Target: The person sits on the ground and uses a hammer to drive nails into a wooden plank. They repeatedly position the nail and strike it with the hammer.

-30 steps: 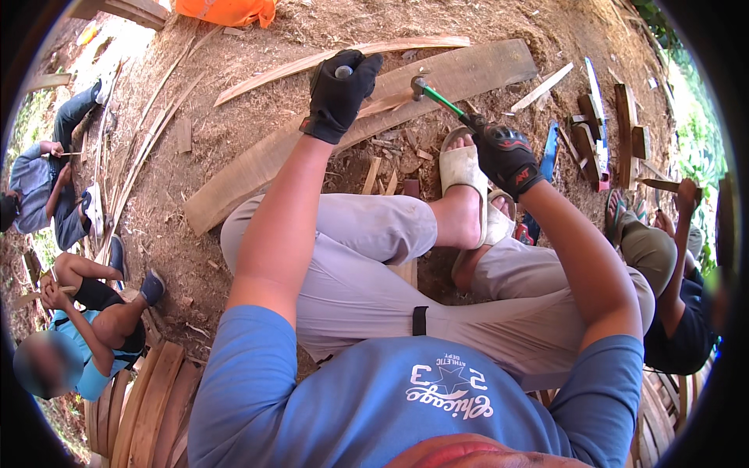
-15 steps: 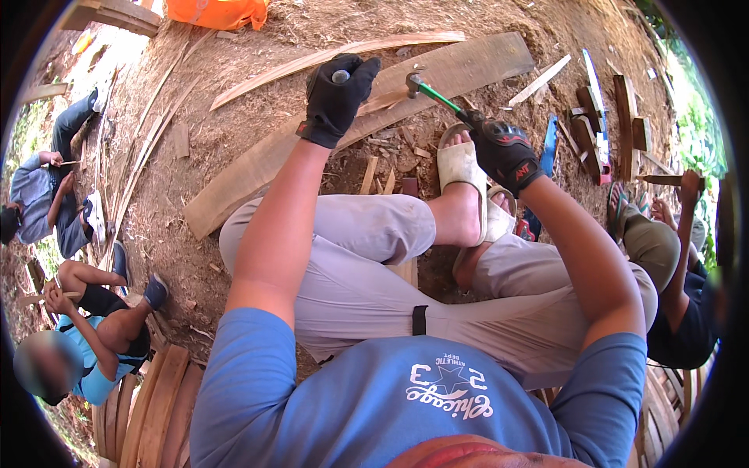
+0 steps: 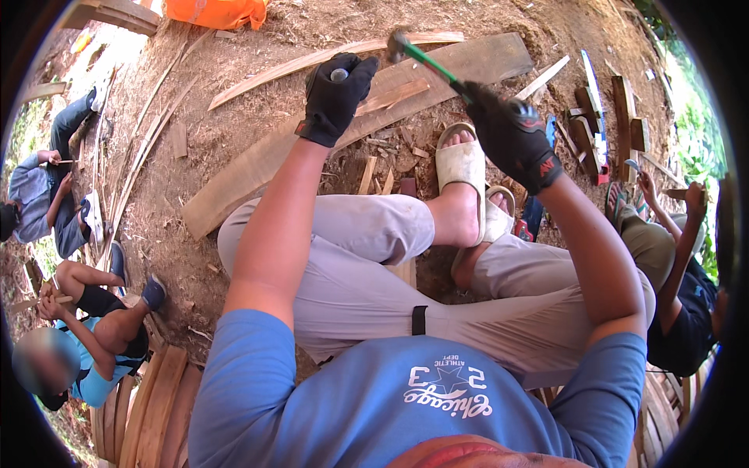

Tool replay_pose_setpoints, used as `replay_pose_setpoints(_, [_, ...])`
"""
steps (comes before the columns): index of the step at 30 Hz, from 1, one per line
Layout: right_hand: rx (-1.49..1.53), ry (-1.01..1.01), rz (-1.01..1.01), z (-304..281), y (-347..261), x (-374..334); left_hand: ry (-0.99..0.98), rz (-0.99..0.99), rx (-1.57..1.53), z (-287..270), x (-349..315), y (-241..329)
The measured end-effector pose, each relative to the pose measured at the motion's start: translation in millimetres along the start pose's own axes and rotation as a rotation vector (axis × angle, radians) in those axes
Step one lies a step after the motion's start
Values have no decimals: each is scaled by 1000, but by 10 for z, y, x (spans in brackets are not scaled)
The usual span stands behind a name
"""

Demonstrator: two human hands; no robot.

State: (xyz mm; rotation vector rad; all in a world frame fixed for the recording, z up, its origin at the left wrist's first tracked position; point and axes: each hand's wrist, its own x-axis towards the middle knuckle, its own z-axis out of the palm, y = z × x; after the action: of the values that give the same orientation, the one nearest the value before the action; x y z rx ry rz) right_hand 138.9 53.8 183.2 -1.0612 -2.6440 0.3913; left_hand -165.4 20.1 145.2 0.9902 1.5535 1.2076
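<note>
Left hand (image 3: 337, 101) grips round-ended tool (image 3: 339, 75) near 12 o'clock, by plank (image 3: 257, 168); right hand (image 3: 511, 132), near 2, grips hammer (image 3: 431, 64), head at tool's 2 o'clock: square, centred hits likely work best.

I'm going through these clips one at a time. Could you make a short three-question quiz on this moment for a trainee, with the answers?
1. What shows of the thing held in the left hand?
2. The right hand holds a hammer. True or false: the hammer's head is touching the left hand.
3. What is the person wearing on their feet?
A) Rubber boots
B) Open-toed sandals
C) Laced shoes

Key:
1. A round-ended thing; only its end shows, as the grip hides the rest.
2. False: a gap shows between them.
3. B: the toes show at the front of the sandals.
</note>
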Motion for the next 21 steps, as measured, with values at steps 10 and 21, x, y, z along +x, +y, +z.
replay_pose_setpoints(10, [-50, -20, -169, -923, -937, 240, -23, 445, 511, -121, 77, -311])
replay_pose_setpoints(21, [-104, -182, -59, -1016, -1126, 105, -46, 589, 617, -87, 74, -338])
